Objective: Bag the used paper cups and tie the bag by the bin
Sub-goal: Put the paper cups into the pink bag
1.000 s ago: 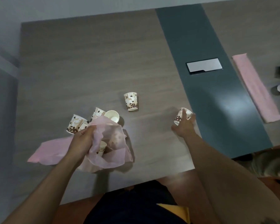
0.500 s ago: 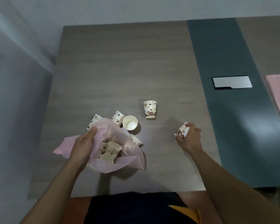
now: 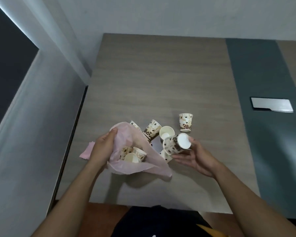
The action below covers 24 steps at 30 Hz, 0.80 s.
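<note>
Amid loose cups (image 3: 152, 129) on table (image 3: 161, 82), holds pink bag (image 3: 137, 167) open with left hand (image 3: 102, 147), clasps tilted cup (image 3: 174, 145) in right hand (image 3: 197, 157).

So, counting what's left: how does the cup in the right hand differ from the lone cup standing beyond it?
The held cup lies sideways; the lone cup stands. The right hand holds the held cup off the table; the lone cup rests there untouched. Both share a bean print.
</note>
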Each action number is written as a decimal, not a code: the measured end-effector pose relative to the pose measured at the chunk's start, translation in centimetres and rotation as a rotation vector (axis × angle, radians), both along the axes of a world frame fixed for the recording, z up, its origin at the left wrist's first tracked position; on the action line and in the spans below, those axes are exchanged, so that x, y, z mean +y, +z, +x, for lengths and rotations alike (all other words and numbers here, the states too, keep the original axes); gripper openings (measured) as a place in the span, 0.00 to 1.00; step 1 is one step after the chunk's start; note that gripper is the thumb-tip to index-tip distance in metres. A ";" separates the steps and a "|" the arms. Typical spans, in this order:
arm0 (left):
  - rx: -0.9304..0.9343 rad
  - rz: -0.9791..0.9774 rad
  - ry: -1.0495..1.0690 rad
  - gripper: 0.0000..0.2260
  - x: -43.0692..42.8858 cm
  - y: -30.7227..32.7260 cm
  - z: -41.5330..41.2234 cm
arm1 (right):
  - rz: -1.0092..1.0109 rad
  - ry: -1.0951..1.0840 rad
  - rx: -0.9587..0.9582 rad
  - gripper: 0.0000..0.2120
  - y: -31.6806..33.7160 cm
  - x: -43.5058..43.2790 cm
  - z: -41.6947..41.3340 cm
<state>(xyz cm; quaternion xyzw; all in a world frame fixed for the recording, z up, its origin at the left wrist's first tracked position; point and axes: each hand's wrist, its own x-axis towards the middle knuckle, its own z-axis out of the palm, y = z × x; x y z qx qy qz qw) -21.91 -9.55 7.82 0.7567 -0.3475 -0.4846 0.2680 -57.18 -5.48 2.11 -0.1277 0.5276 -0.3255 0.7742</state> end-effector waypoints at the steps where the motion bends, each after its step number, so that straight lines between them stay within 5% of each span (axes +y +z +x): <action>1: 0.004 -0.010 -0.014 0.20 -0.2 0.3 0.5 | -0.016 0.058 -0.069 0.25 0.9 0.0 2.2; 5: 0.062 -0.082 -0.064 0.23 -0.6 0.7 2.3 | -0.114 0.256 -0.062 0.21 3.6 -0.4 11.1; 10: 0.142 -0.110 -0.091 0.26 -0.3 1.2 6.1 | -0.303 0.387 0.332 0.29 5.5 -0.7 21.1; 16: 0.175 -0.141 -0.055 0.22 0.5 1.6 9.4 | -0.486 0.466 0.641 0.24 6.0 -0.4 25.0; 21: 0.206 -0.178 -0.044 0.22 0.5 1.6 11.0 | -0.501 0.083 0.543 0.10 5.8 -1.0 21.7; 24: 0.220 -0.171 -0.067 0.21 0.6 1.8 11.5 | -0.400 -0.112 0.735 0.12 4.8 -1.9 18.4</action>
